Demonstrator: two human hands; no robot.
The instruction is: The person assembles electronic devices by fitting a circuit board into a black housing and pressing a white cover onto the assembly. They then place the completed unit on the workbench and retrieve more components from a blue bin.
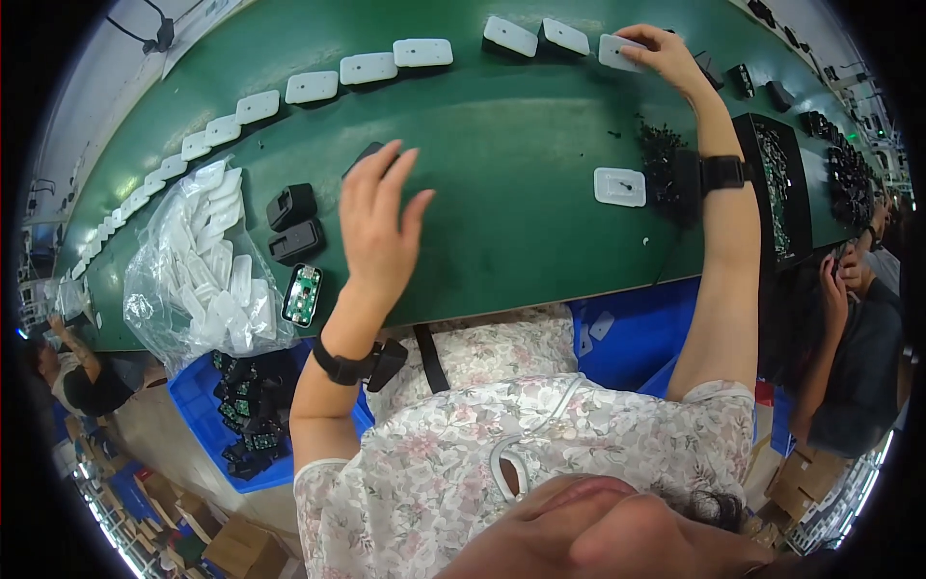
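Note:
My right hand (664, 60) is stretched to the far side of the green table, its fingers on a white-topped case (614, 53) at the right end of a curved row. To its left stand similar white-topped black cases (509, 37). My left hand (379, 214) hovers over the table, fingers spread, holding nothing. Partly behind its fingertips lies a black housing (363, 154). Left of that hand are two more black housings (294, 239) and an open case with a green circuit board (302, 295). A loose white cover (619, 187) lies in front of my right forearm, near small black parts.
A clear plastic bag of white covers (217, 261) lies at the table's left. Below it a blue bin (251, 425) holds black parts with circuit boards. A black tray of small parts (775, 188) stands right of my right forearm. Other people work at both sides.

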